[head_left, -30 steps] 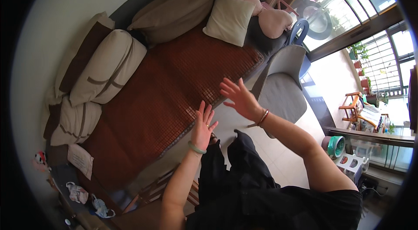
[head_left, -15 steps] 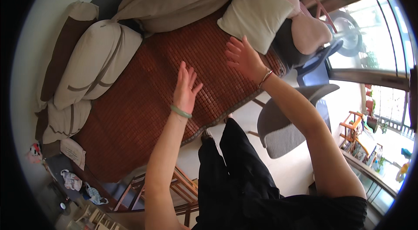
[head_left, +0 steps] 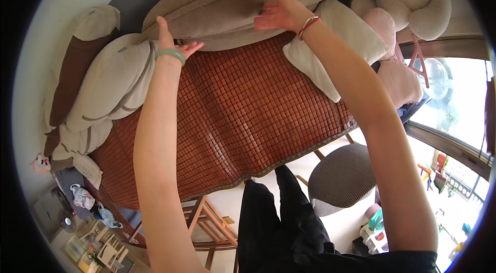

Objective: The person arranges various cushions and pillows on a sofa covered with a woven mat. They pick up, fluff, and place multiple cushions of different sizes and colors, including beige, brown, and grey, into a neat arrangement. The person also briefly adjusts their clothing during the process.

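Head view: left hand [head_left: 173,45] spread; right hand [head_left: 285,13] spread; both hands near a long beige cushion [head_left: 227,17].

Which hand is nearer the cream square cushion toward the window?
Right. The right hand is just left of the cream cushion; the left hand is much farther left, near the striped cushion.

My feed is bright: daylight enters through the window [head_left: 460,105] at 3 o'clock, washing out to white near 4. I see glare streaking the brown mat [head_left: 248,92] toward 7 o'clock. The left hand [head_left: 174,43] and right hand [head_left: 285,12] look fairly sharp; lines bend toward the black rim.
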A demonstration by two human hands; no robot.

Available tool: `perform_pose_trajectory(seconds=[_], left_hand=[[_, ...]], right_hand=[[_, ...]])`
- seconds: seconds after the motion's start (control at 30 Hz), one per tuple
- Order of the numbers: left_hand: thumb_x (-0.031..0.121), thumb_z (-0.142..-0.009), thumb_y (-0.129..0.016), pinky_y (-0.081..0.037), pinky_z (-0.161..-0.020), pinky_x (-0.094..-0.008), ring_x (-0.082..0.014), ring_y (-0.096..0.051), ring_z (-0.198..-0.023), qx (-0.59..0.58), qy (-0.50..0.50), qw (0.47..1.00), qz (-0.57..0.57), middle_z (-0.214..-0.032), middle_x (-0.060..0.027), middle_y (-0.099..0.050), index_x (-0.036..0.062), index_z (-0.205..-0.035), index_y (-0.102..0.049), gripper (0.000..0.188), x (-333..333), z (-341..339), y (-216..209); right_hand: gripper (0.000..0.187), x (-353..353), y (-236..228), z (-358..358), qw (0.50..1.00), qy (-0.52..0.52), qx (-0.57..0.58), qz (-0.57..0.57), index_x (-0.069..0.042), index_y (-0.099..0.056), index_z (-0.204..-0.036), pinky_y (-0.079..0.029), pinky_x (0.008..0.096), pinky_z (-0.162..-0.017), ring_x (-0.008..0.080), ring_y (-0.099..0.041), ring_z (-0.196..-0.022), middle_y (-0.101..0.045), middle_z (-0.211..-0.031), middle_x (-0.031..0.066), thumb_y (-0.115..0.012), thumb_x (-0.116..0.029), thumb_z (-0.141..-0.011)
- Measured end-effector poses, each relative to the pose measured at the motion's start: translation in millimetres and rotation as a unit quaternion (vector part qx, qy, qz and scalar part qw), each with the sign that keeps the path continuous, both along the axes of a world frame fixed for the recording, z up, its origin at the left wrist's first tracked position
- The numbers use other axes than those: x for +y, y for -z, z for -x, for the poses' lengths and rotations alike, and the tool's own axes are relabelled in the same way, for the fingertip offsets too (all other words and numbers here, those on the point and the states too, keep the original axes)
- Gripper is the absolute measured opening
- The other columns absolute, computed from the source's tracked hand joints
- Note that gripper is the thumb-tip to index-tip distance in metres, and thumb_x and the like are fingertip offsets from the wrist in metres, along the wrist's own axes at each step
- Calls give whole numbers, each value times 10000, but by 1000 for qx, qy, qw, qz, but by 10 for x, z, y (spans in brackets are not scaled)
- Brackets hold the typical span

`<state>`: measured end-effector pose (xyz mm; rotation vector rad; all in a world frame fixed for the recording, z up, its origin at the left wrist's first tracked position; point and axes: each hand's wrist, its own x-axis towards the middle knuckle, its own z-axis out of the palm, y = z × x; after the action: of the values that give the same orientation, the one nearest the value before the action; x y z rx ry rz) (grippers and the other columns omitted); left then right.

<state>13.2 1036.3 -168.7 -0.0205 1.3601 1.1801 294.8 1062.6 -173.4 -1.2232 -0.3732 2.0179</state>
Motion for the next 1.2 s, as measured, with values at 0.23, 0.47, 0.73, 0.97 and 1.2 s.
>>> perform_pose_trajectory(seconds=[0.23, 0.47, 0.73, 0.97, 1.2], left_hand=[[136, -934, -511, -587, -837, -462, -354, -587, -1087, 200, 52, 974, -97, -1322, -209, -391, -49, -1301, -322, 453, -287, 232, 393], [240, -926, -592, -447, -1037, -410, -305, -519, -1202, 186, 85, 972, -113, -1285, -222, -476, -92, -1307, -364, 555, -1920, -177, 381], [201, -943, -574, -393, -1076, -402, -262, -509, -1212, 124, 137, 976, -112, -1310, -176, -505, -63, -1199, -518, 372, -3635, 106, 553], [224, -928, -559, -392, -1053, -491, -349, -449, -1268, -197, -47, 915, 349, -1425, -177, -402, 117, -1397, -377, 514, -4952, 1795, 878], [282, -934, -520, -378, -1053, -508, -345, -431, -1281, -114, 50, 947, 294, -1439, -157, -388, 124, -1410, -356, 528, -5453, 2009, 1231]], right_hand=[[1170, 100, 93, 36, 998, 16, -7, 55, -69, -49, -1486, -311, 685, -996, 547, -113, -1356, -33, -1544, 201, -719, -627, -707], [981, -502, 433, 287, 992, 56, -104, 39, -41, -221, -1446, -464, 607, -872, 514, -348, -1236, -264, -1455, 201, -752, -476, -745], [329, -1828, 313, 530, 899, 79, -362, -233, 120, -589, -1034, -521, 334, -684, 191, -630, -762, -671, -866, 160, -611, -111, -800], [230, -3072, -640, 1162, 775, -164, -393, -467, 54, -495, -704, -477, 412, -573, 369, -585, -614, -528, -630, 239, -630, -125, -754], [269, -4072, -734, 1276, 772, -195, -392, -461, 19, -479, -685, -473, 453, -620, 415, -570, -702, -543, -693, 210, -630, -184, -778]])
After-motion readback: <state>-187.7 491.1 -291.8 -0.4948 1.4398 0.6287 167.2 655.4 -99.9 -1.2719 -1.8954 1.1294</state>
